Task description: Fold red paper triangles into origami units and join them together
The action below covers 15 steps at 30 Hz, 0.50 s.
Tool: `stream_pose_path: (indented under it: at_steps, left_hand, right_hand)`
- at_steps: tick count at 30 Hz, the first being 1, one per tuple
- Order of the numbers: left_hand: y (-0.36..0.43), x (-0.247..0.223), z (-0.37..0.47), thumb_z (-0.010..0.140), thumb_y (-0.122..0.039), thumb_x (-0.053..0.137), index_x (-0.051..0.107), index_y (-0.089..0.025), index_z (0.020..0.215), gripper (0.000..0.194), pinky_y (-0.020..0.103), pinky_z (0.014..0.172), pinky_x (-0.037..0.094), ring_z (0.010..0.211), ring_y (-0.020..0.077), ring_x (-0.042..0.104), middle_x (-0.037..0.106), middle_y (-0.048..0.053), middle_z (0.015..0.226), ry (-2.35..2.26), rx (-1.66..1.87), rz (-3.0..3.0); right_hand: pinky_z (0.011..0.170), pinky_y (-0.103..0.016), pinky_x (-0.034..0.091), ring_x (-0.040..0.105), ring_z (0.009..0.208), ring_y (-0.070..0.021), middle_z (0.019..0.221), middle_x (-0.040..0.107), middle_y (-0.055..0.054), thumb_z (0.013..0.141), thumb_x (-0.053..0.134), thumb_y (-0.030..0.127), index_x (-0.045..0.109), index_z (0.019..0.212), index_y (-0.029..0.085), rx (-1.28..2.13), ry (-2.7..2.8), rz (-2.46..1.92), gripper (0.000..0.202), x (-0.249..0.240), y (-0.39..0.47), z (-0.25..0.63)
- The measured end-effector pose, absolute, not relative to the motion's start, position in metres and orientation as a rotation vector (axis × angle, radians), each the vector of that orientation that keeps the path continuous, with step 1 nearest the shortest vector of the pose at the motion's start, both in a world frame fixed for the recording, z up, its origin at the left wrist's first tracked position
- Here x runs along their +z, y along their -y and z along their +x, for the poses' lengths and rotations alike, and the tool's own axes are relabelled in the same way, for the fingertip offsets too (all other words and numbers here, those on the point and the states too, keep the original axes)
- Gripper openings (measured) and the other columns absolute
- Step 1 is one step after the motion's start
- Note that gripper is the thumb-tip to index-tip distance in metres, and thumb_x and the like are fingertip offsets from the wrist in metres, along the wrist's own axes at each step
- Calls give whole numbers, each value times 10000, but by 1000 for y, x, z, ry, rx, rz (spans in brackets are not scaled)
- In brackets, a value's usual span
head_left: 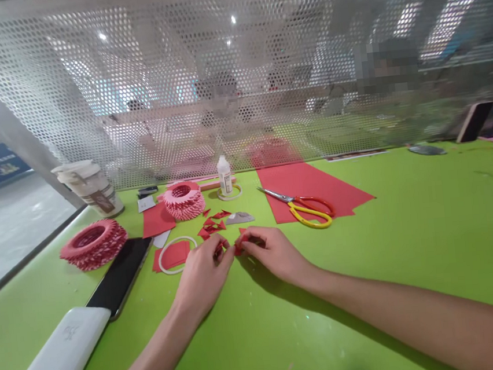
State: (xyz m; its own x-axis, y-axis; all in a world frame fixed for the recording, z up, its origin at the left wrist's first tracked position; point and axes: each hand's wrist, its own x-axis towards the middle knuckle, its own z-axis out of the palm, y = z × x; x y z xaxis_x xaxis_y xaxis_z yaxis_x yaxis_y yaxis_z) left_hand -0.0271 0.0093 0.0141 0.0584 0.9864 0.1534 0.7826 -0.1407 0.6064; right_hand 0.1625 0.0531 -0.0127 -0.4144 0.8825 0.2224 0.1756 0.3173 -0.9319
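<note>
Both my left hand and my right hand meet low over the green table, fingertips pinched on a small piece of red paper. Its exact folds are partly hidden by my fingers. Just beyond the left hand lies a loose pile of small folded red paper pieces. A grey half-round piece rests beside that pile. Left of my left hand, a white ring lies over a stack of red paper squares.
Scissors with red and yellow handles lie on a red sheet. Two folded-paper rings, a glue bottle, a paper cup, a phone and a white device stand around. A perforated metal screen borders the back.
</note>
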Motion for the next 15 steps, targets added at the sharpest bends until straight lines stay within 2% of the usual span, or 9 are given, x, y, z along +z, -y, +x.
stream_pose_path:
  at_steps: [4,7,11,15]
  left_hand:
    - [-8,12,-26,999,-262,533,679,-200,941,169,309,681,402,758,220,649,747,45,863,-1650,704,2075]
    - [-8,11,-25,986,-224,537,710,-184,976,177,325,713,421,809,239,672,767,72,918,-1647,645,2085]
    - [-7,14,-24,994,-257,541,724,-182,963,200,335,733,427,804,238,654,759,66,900,-1614,674,2058]
    - [-4,19,-26,1035,-388,506,702,-188,948,293,321,718,425,786,222,611,714,48,866,-1429,813,1878]
  right_hand:
    - [743,-302,469,644,784,-200,835,728,-15,981,652,336,697,853,199,1167,1747,-954,193,-13,-54,163]
    - [726,-303,469,636,783,-203,842,704,-12,968,654,387,672,863,211,1137,1546,-1001,205,-13,-61,165]
    - [742,-308,464,600,795,-205,813,648,-5,931,664,401,626,813,219,996,1396,-1043,219,-15,-72,171]
    - [778,-325,496,645,833,-216,861,704,-30,916,689,397,706,833,201,1047,1468,-1010,213,-13,-72,172]
